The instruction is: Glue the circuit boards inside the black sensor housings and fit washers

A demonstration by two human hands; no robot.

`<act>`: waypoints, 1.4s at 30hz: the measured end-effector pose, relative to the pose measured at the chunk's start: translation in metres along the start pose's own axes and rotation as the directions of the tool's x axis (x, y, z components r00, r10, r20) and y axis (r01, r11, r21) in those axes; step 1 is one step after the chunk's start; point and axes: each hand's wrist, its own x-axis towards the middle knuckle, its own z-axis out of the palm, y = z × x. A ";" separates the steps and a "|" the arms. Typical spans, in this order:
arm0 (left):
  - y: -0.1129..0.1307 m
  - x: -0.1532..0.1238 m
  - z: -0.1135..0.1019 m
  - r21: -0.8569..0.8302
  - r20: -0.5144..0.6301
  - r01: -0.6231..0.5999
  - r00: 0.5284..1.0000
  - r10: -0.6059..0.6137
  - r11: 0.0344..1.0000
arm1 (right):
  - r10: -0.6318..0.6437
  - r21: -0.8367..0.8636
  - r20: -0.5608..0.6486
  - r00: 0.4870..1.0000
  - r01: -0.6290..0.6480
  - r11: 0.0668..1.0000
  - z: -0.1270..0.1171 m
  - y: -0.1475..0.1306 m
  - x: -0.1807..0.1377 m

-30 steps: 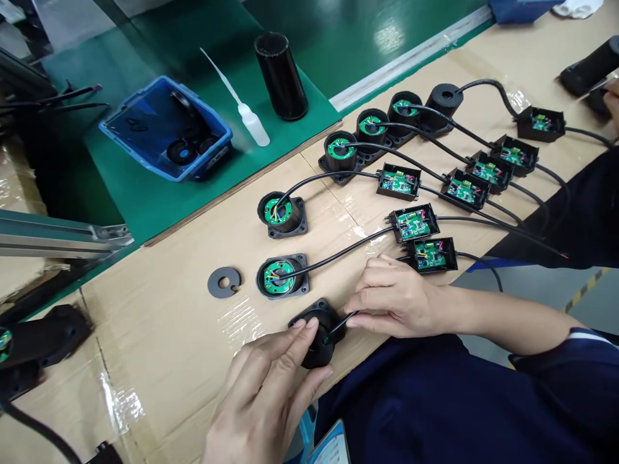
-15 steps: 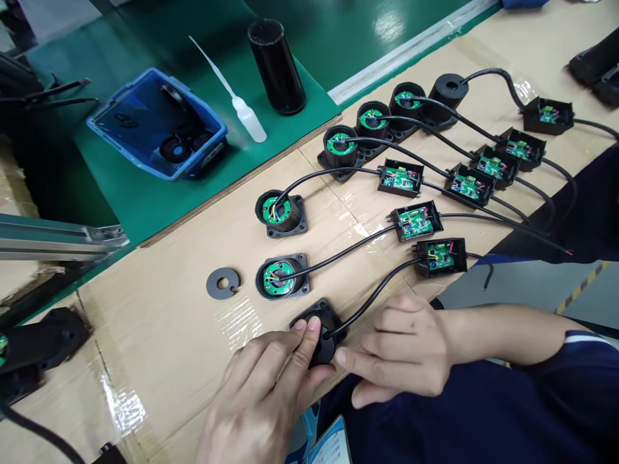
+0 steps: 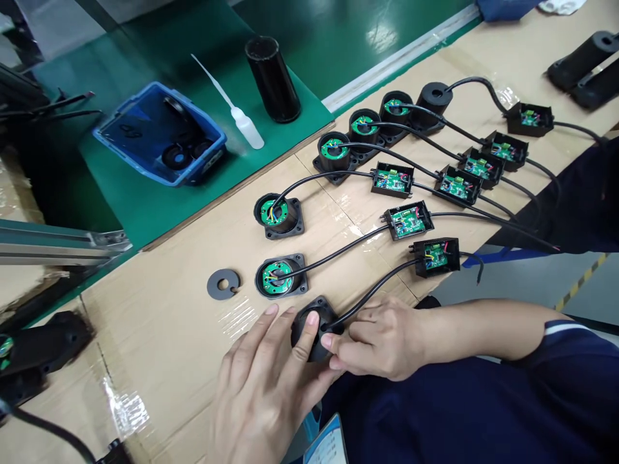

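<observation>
A black round housing (image 3: 314,320) with a square flange lies near the front edge of the cardboard-covered bench (image 3: 159,322). My left hand (image 3: 261,393) rests on it with fingers stretched and a fingertip on its top. My right hand (image 3: 374,341) pinches the housing's side where its black cable (image 3: 377,289) comes out. That cable runs to a small open black box with a green circuit board (image 3: 436,256).
Several more housings with green boards (image 3: 279,276) and wired boxes (image 3: 410,220) lie in rows behind. A grey slotted washer (image 3: 223,284) lies at the left. On the green mat stand a blue bin (image 3: 159,132), a white dropper bottle (image 3: 246,127) and a black cylinder (image 3: 272,78). A dark sleeve (image 3: 587,200) sits at the right.
My right hand has moved from the cable down to the housing's right side, and my left fingers have spread over its top. The cable to the box now shows.
</observation>
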 end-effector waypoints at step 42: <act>0.015 0.015 0.038 -0.826 0.330 0.529 0.734 -0.594 0.195 | -0.069 -0.032 0.023 0.997 0.070 0.997 -0.008 0.005 0.008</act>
